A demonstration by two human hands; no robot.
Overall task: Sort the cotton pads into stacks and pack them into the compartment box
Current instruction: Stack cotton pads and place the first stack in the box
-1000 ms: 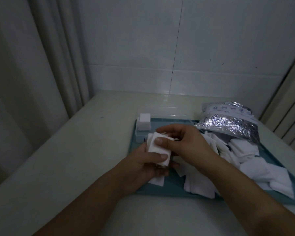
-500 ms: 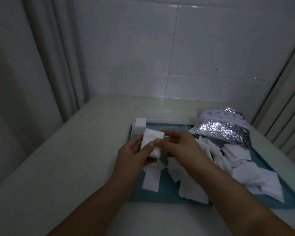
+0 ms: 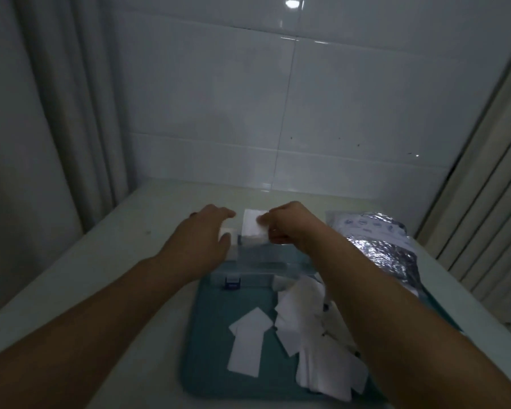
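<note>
A clear compartment box (image 3: 254,261) with a blue latch stands at the far end of the teal tray (image 3: 207,343). My right hand (image 3: 289,224) pinches a stack of white cotton pads (image 3: 252,227) and holds it over the box's far compartments. My left hand (image 3: 204,234) reaches over the box's left end, fingers spread, beside another white stack (image 3: 227,231) that it partly hides. Loose square cotton pads (image 3: 301,320) lie scattered on the tray near me, partly under my right forearm.
A silver foil bag (image 3: 381,246) lies on the tray's right side. The tray sits on a pale table (image 3: 86,276) against a white tiled wall. A curtain hangs at the left, and ribbed panels stand at the right.
Both hands have moved away from me, from above the tray's middle to over the compartment box. The stack held by both hands is now only in my right hand; my left has let go.
</note>
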